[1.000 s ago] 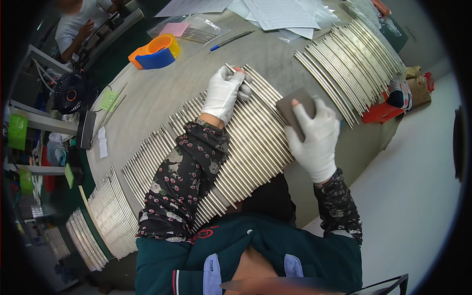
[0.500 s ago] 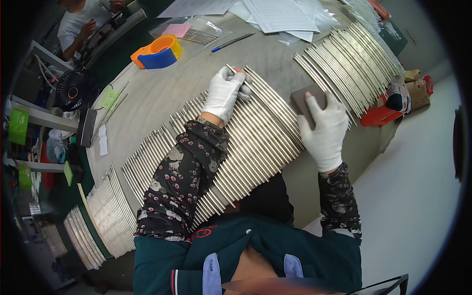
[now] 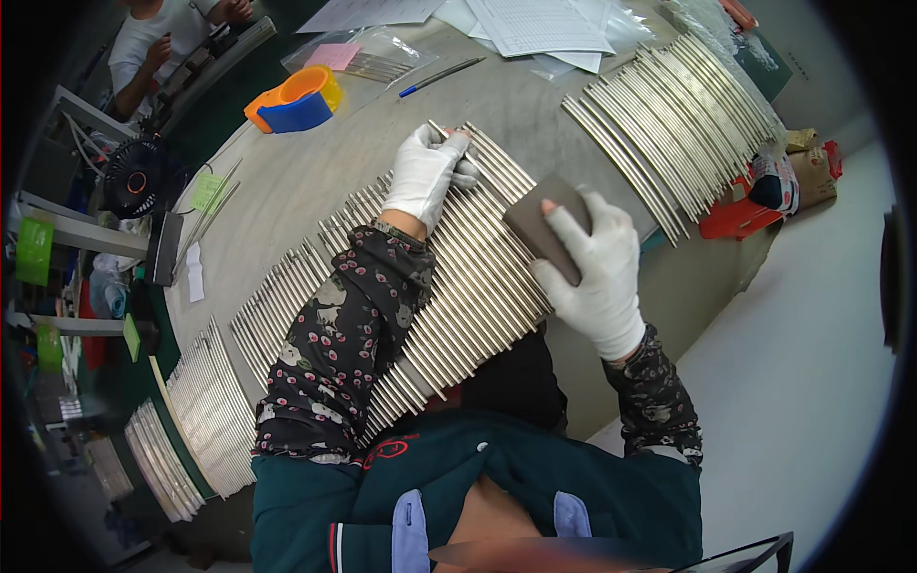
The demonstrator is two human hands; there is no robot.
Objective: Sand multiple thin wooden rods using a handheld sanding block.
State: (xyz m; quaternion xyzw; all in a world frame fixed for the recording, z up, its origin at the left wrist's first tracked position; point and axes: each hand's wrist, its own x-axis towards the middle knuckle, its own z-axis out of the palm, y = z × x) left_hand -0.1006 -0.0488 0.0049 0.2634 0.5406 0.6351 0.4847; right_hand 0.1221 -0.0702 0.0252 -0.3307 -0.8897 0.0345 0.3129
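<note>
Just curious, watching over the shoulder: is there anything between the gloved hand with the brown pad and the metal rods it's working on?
Nothing visible. The right hand presses the brown pad straight onto the row of metal rods, while the left hand rests on the rods' far ends, off to the side.

The room was evenly and brightly lit, seemingly from overhead, and shadows were soft and short. The rows of metal rods (image 3: 478,277) caught thin bright streaks of glare along their lengths, and the white gloves looked close to washed out. The fisheye bent every straight edge toward the rim, and a black vignette closed off the corners. Focus held sharp in the middle; the far left edge was dim and smeared, and a blurred patch sat low in the frame.
</note>
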